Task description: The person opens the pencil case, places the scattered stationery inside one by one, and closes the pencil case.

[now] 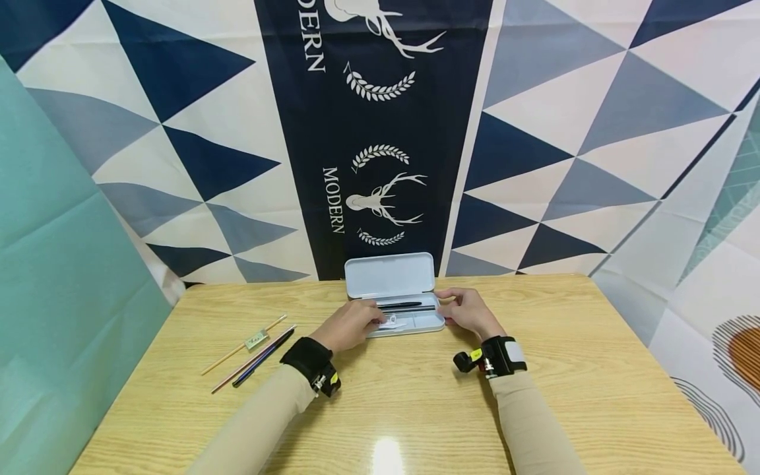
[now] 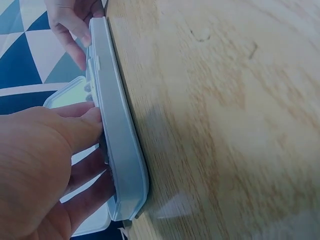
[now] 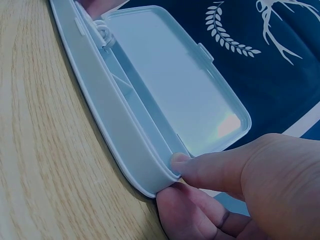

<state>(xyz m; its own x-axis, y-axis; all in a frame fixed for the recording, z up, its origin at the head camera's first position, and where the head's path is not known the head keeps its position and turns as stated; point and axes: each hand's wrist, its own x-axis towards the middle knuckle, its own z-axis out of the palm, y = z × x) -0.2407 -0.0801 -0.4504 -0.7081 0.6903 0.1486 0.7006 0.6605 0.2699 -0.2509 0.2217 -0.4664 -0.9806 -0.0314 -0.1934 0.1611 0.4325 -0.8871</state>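
Observation:
A light blue pencil case (image 1: 423, 323) lies at the table's back with its lid (image 1: 390, 276) raised behind it. My left hand (image 1: 354, 323) reaches over the case's left part, fingertips inside. Its thumb and index finger pinch a small white piece with a ring-shaped part (image 3: 104, 32), low in the front compartment. My right hand (image 1: 469, 310) grips the right end of the case, thumb (image 3: 200, 170) over the rim and fingers on the outer wall. Behind the divider lie a black pen (image 1: 404, 305) and another dark stick (image 1: 415, 309).
To the left on the wooden table (image 1: 415, 402) lie a pale wooden pencil (image 1: 222, 360), a small greenish-white eraser (image 1: 257, 339), a pinkish pencil (image 1: 237, 374) and a dark blue pen (image 1: 261, 359). A patterned cloth (image 1: 380, 132) hangs right behind the case.

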